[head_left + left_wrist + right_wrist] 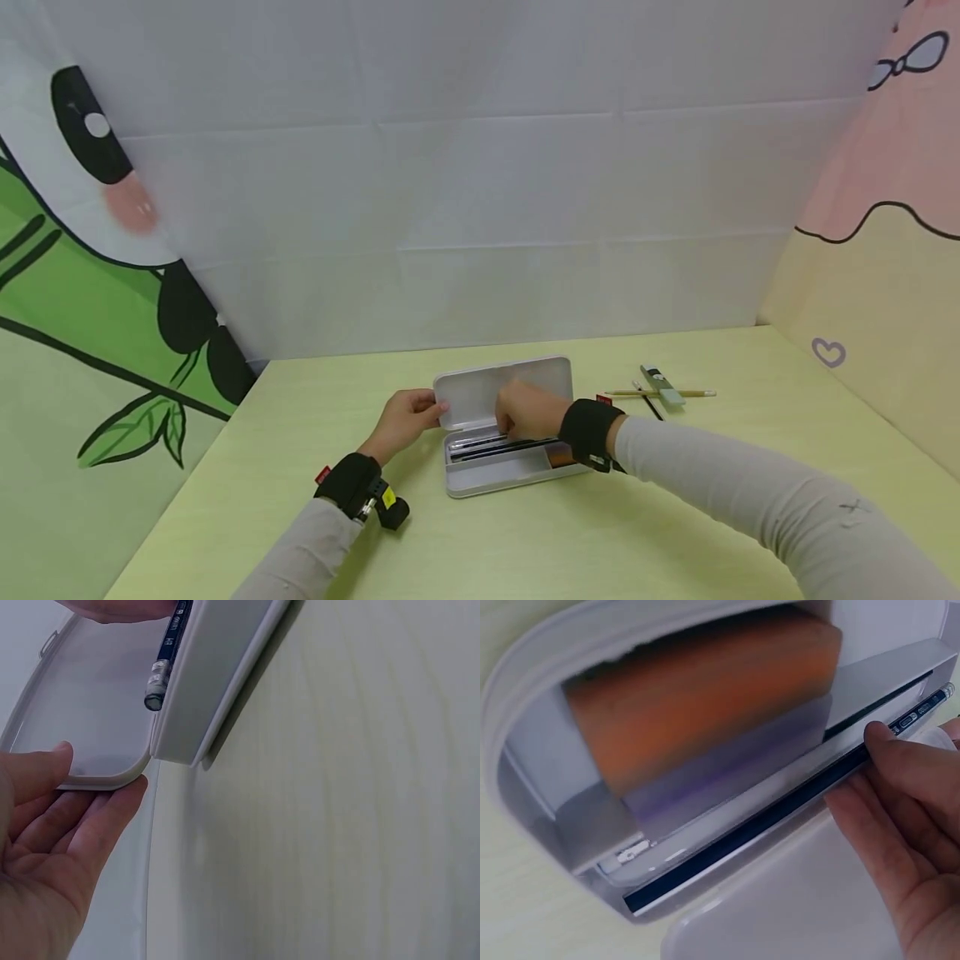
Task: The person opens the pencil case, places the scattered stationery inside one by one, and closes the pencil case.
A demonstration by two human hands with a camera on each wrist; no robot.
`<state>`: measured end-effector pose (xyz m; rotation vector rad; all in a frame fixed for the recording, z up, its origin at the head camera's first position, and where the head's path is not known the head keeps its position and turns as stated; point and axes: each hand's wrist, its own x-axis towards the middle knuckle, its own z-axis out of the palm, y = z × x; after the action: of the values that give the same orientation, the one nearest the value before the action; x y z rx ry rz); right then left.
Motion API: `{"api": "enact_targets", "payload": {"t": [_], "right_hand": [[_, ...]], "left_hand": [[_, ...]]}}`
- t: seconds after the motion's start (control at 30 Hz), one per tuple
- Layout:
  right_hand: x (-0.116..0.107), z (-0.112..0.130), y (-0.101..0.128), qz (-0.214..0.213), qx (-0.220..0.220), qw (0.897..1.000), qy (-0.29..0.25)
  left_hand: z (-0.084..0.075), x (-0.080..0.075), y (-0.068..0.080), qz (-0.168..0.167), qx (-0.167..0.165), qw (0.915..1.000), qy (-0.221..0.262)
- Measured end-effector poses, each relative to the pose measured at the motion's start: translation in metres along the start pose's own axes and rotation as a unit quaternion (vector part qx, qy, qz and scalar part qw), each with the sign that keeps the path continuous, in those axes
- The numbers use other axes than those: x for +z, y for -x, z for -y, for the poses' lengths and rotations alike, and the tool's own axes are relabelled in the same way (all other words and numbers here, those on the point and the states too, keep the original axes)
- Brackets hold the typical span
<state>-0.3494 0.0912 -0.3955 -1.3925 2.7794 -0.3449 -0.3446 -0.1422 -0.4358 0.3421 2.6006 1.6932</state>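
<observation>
A white pencil case lies on the table with its lid raised. My left hand holds the lid's left corner, thumb on the inner face and fingers behind. Over the case, my right hand pinches a dark blue pencil near its capped end, thumb on top. That pencil lies slantwise along the case's back compartment, its capped end raised above the rim in the left wrist view. Beside it, in another compartment, sits an orange block with a purple lower part. Another dark, thin stick lies in the case.
Right of the case, a yellow pencil, a grey-green flat piece and a thin dark stick cross one another on the table. A white cloth hangs behind, and printed panels flank both sides.
</observation>
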Motion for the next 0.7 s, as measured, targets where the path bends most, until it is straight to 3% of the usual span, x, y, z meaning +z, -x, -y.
{"api": "enact_targets", "payload": {"t": [0.7], "right_hand": [[0.0030,-0.0037,0.0048,-0.007,-0.017,1.000,-0.004]], "left_hand": [[-0.0017,0.0010,-0.0030,0.008,0.008,0.9999,0.000]]}}
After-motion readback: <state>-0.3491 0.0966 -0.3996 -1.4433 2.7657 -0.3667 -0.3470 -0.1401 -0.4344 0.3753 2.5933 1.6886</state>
